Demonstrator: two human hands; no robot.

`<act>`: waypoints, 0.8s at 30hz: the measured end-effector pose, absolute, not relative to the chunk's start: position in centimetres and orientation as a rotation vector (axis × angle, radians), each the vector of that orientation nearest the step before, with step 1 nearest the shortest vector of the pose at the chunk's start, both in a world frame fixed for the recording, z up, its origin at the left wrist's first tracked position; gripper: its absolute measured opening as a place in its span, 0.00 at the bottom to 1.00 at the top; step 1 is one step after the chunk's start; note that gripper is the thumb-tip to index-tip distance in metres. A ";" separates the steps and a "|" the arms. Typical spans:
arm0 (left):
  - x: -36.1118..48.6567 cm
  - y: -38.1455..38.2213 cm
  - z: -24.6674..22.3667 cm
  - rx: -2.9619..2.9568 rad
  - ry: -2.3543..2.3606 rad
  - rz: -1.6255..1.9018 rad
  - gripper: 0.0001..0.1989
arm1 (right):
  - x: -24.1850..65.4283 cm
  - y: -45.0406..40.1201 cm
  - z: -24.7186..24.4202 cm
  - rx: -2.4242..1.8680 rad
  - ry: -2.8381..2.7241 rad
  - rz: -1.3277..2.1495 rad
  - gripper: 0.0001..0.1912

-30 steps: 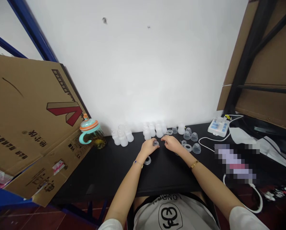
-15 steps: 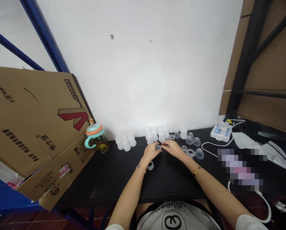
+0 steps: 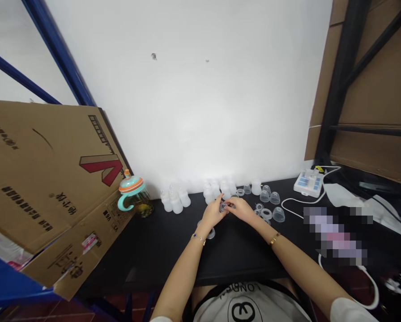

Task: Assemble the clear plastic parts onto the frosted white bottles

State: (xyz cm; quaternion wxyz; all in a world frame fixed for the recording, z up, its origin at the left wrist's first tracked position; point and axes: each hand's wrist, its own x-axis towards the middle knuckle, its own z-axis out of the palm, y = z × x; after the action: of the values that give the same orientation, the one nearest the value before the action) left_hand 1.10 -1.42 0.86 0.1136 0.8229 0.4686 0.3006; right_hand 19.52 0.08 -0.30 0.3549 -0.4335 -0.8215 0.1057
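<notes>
At the middle of the black table, my left hand (image 3: 214, 213) grips a small translucent ring-shaped piece (image 3: 222, 206). The fingers of my right hand (image 3: 240, 209) are pinched together against the same piece, partly covering it. Beside my left wrist lies a clear ring (image 3: 211, 233), half hidden by the arm. Right of my right hand are clear rings (image 3: 266, 213) and clear dome caps (image 3: 279, 214). Just beyond my hands stand several white bottles (image 3: 209, 193) with translucent tops.
More white bottles (image 3: 177, 204) stand at the left, next to a teapot-like jug (image 3: 133, 190) with a turquoise handle. A large cardboard box (image 3: 53, 179) leans at far left. A power strip (image 3: 308, 182), white cable and blurred-out object (image 3: 334, 235) lie at the right.
My right fingers have come left onto the piece in my left hand; half a second ago they were slightly apart from it. The view has shifted slightly.
</notes>
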 end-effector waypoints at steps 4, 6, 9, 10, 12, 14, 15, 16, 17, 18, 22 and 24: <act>1.2 -1.5 0.9 2.393 1.407 0.811 0.38 | 19.4 -0.2 0.0 -1.187 -2.163 0.237 0.06; 1.0 -1.5 1.1 2.395 1.414 0.779 0.40 | 19.4 -0.5 0.2 -1.239 -2.167 0.216 0.06; 0.2 -1.4 1.6 2.425 1.415 0.744 0.41 | 19.5 -0.7 0.5 -1.311 -2.161 0.192 0.06; -0.2 -1.3 1.8 2.423 1.437 0.741 0.39 | 19.5 -0.7 0.6 -1.330 -2.167 0.188 0.06; -1.1 -0.9 2.3 2.373 1.531 0.784 0.30 | 19.7 -0.6 0.6 -1.362 -2.193 0.180 0.06; -1.9 -0.4 2.6 2.272 1.681 0.879 0.20 | 19.8 -0.5 0.6 -1.382 -2.220 0.180 0.05; -2.2 -0.1 2.6 2.221 1.742 0.917 0.16 | 19.8 -0.5 0.5 -1.390 -2.226 0.182 0.05; -2.5 0.2 2.5 2.169 1.792 0.968 0.13 | 19.9 -0.4 0.5 -1.397 -2.228 0.184 0.05; -2.7 0.5 2.4 2.113 1.836 1.041 0.13 | 19.9 -0.4 0.4 -1.405 -2.231 0.187 0.05; -2.8 0.8 2.1 2.063 1.869 1.108 0.14 | 19.9 -0.4 0.4 -1.413 -2.234 0.190 0.05; -2.9 1.6 0.8 1.957 1.926 1.229 0.28 | 20.0 -0.4 0.4 -1.433 -2.248 0.192 0.05; -2.9 1.9 0.1 1.919 1.960 1.195 0.31 | 20.0 -0.4 0.5 -1.442 -2.253 0.194 0.06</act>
State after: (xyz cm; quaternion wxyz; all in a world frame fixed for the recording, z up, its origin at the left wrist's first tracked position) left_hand -2.94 1.92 0.15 0.0747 0.6396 0.6533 0.3982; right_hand 20.00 -0.45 0.49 0.2279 -0.5235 -0.8179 0.0706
